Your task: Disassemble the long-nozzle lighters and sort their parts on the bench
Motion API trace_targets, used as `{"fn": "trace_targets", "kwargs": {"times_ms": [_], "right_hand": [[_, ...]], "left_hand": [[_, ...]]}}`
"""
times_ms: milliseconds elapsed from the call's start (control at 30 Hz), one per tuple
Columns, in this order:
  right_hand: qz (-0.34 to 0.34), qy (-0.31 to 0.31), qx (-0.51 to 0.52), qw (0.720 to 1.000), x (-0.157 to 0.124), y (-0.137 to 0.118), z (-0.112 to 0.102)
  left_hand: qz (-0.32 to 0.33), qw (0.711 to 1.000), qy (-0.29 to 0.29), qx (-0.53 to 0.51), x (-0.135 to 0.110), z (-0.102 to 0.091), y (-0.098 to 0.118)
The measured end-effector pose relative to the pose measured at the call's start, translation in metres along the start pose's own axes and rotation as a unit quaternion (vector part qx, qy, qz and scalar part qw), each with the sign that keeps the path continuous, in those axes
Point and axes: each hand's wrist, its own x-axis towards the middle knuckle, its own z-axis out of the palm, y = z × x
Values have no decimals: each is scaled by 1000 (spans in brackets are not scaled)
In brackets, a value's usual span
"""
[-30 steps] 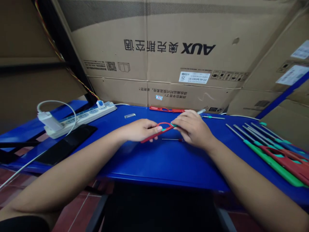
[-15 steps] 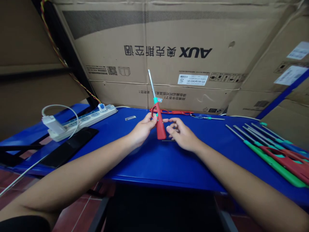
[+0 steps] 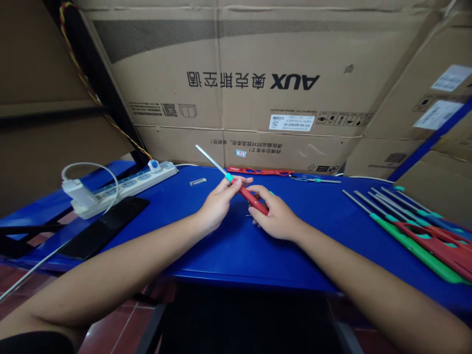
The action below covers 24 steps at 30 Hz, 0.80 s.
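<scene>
A red long-nosed lighter (image 3: 248,194) with a teal collar and a silver tube is held just above the blue table, its tube slanting up to the left. My left hand (image 3: 218,202) is closed round the lighter near the collar, the thumb lying on the red body. The handle end sits in my right hand (image 3: 275,214), whose fingers curl round it. A thin metal piece, mostly hidden, lies below my right fingers. Behind the hands, red lighter shell parts (image 3: 260,171) lie along the table's back edge, beside a loose metal tube with wire (image 3: 320,180).
Several red, green and blue lighters (image 3: 424,236) lie in a group at the right. To the left are a white power strip (image 3: 127,187) with a plugged-in charger and a black phone (image 3: 105,226). A small metal piece (image 3: 198,182) lies near the back. Cardboard (image 3: 243,59) stands behind the table.
The lighter has tipped from nearly upright to slanting left and turned edge-on. My right hand has closed on its handle end; before, only a fingertip was at its side.
</scene>
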Motion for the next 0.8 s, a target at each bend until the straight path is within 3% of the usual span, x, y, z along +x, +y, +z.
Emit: {"fn": "trace_targets", "kwargs": {"times_ms": [100,267,300,367,467,533,633,800], "right_hand": [[27,-43,122,991,2,4,8],[34,48,121,991,6,12,4],[41,53,110,992,6,13,1],[58,56,103,991,5,13,-4],[66,65,143,985,4,12,-9],[79,67,175,979,4,10,-11],[95,55,175,978,4,9,-13],[110,57,192,974,2,12,-15]], "left_hand": [[1,998,-47,34,-2,2,-1],[-34,987,-6,159,1,-5,-2],[-41,979,-30,196,1,-7,-2],[-21,953,-136,270,1,-11,0],[105,877,-327,336,-5,-10,7],[179,828,-407,342,-10,-7,13],[203,787,-474,340,-16,-3,19],[181,764,-521,333,-19,-3,20]]}}
